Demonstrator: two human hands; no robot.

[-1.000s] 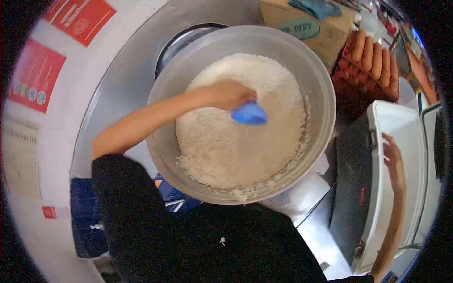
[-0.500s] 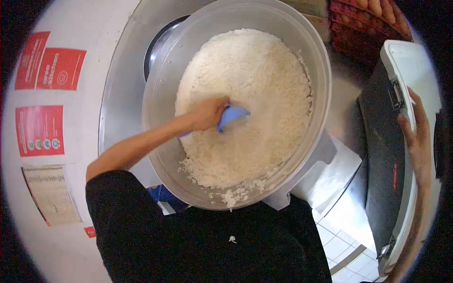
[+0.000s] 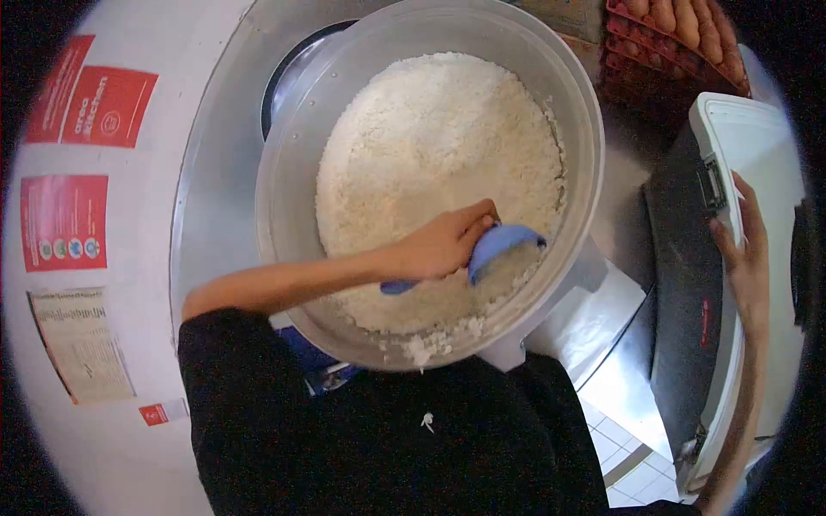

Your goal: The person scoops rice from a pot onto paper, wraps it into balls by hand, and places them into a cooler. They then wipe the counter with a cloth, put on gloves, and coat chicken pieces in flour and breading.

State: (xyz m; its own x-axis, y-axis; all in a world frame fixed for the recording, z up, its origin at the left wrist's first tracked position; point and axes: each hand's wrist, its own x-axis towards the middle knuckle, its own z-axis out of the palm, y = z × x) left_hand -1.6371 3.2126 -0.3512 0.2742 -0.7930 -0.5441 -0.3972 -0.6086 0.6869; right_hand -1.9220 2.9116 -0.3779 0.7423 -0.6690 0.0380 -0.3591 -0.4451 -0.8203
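Observation:
My left hand point(image 3: 443, 245) is closed round the handle of a blue scoop point(image 3: 509, 244). The scoop's bowl faces down toward the right, at the surface of white cooked rice point(image 3: 447, 129). That rice fills much of a large round metal pot point(image 3: 292, 189), with loose clumps along its near wall. On the far right, my right hand point(image 3: 747, 249) grips the white rim of a dark-sided cooler box point(image 3: 688, 284), thumb on the outside near a latch and fingers over the edge. The inside of the box shows only as a pale strip.
Red trays of what look like brown eggs point(image 3: 680, 34) stand at the top right. Behind the pot is a dark-rimmed round lid or pan point(image 3: 297, 69) on a metal surface. Red posters point(image 3: 103, 107) hang on the left wall. A few rice grains point(image 3: 428, 421) cling to my black shirt.
My left hand has moved the scoop right and nearer to me across the rice. My right hand still holds the cooler box rim; the view has shifted slightly.

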